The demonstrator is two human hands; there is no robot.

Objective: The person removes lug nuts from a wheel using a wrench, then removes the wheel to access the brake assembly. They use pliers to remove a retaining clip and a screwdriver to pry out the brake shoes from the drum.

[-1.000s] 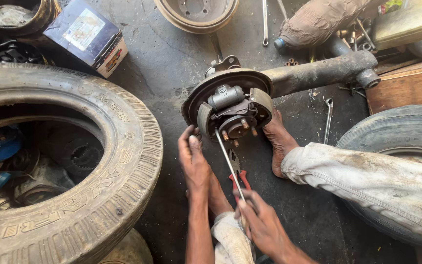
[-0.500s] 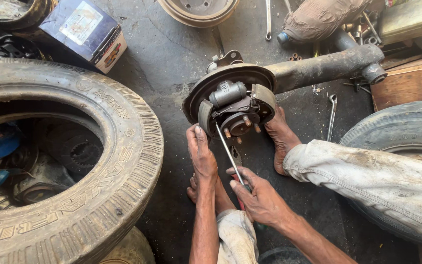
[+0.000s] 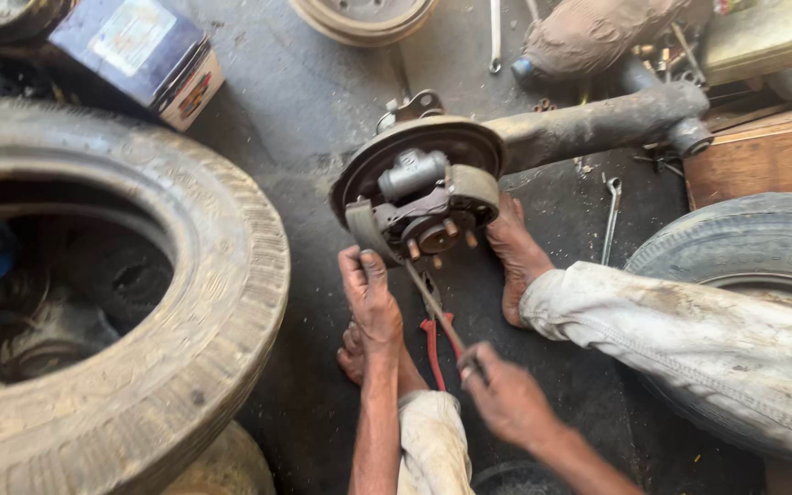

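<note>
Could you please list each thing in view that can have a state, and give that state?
Brake assembly: drum off, shoes and cylinder exposed, lying on the axle.
Brake drum: removed, lying on the floor.
Rod tool: gripped, tip at the brake assembly.
Left hand: pressed against the lower brake shoe.
Right hand: closed round the rod tool.
Red-handled pliers: lying on the floor, unheld.
Tyre: lying flat, parts inside.
Spanner: lying on the floor.

Hard daylight from the upper right leaves the floor (image 3: 323, 101) patchy. The tyre (image 3: 121, 302) hollow is dark, the right hand (image 3: 506, 399) motion-blurred, the frame edges soft.
</note>
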